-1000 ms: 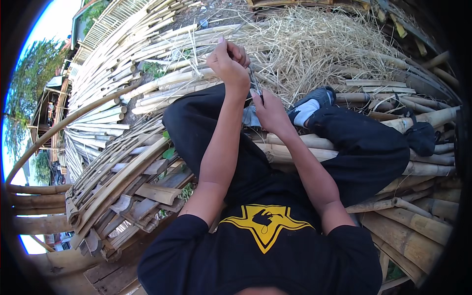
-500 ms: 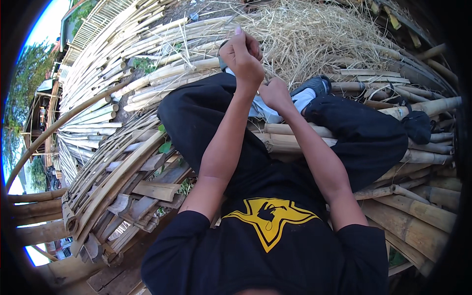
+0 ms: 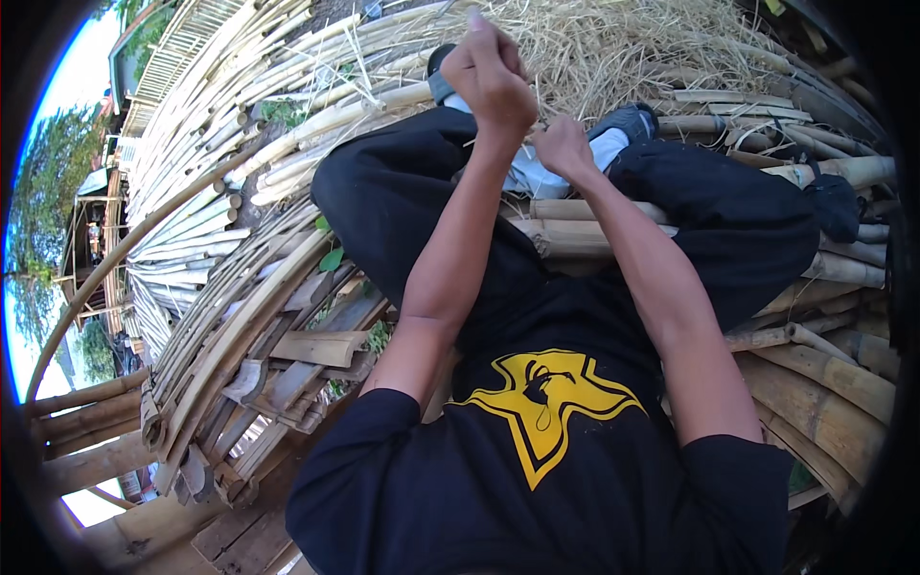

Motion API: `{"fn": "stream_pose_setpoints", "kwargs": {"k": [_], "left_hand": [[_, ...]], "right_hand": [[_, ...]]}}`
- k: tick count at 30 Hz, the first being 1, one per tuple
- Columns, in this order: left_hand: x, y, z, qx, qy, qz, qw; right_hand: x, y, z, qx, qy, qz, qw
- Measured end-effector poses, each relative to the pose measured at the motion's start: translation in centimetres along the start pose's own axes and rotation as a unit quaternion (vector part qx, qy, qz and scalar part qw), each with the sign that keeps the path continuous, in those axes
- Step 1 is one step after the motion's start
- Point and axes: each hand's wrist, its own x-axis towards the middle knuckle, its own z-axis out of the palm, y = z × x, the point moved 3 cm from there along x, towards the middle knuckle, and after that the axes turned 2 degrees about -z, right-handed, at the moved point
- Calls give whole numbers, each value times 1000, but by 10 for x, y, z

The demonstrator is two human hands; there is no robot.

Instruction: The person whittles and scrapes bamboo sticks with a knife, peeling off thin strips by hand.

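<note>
My left hand point(image 3: 491, 81) is closed in a fist with the thumb pointing up, held out over my crossed lower legs. Lower and just to its right, my right hand point(image 3: 563, 149) is closed too, its knuckles turned toward the straw. A small gap parts the two hands. Whatever either one grips is hidden behind the fingers or too thin to make out. Beneath them lies pale cloth point(image 3: 532, 177) by my feet. A dark sandal point(image 3: 628, 122) on a foot in a pale sock is right of my right hand.
Beyond the hands spreads a heap of pale straw-like shavings point(image 3: 632, 48). Long bamboo poles point(image 3: 206, 206) lie at the left, with stacked split bamboo point(image 3: 230, 335) nearer me. A bent pole point(image 3: 125, 249) arches there. Thick bamboo point(image 3: 824, 402) lies at the right.
Both closed hands sit slightly higher and further right in the picture, and the whole view has shifted a little. Their grips look the same.
</note>
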Motion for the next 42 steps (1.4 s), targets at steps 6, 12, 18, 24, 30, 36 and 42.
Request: {"fn": "stream_pose_setpoints", "kwargs": {"k": [6, 12, 18, 24, 30, 36, 42], "left_hand": [[22, 2, -25, -73, 40, -51, 995], [30, 3, -34, -75, 43, -35, 996], [34, 10, -25, 60, 54, 64, 995], [33, 10, -20, 231, 49, 170, 957], [42, 8, -26, 166, 22, 117, 979], [37, 15, -7, 179, 39, 159, 970], [43, 1, -11, 143, 7, 145, 979]], "right_hand": [[8, -12, 15, 237, -306, 142, 911], [-32, -51, -30, 164, -88, -92, 978], [-62, -96, -74, 221, 123, -246, 936], [-33, -24, 2, 1, 28, -112, 993], [-43, -61, -32, 322, -116, 11, 939], [-59, -89, -69, 332, 119, -217, 910], [-7, 1, 20, -19, 135, -188, 973]]}}
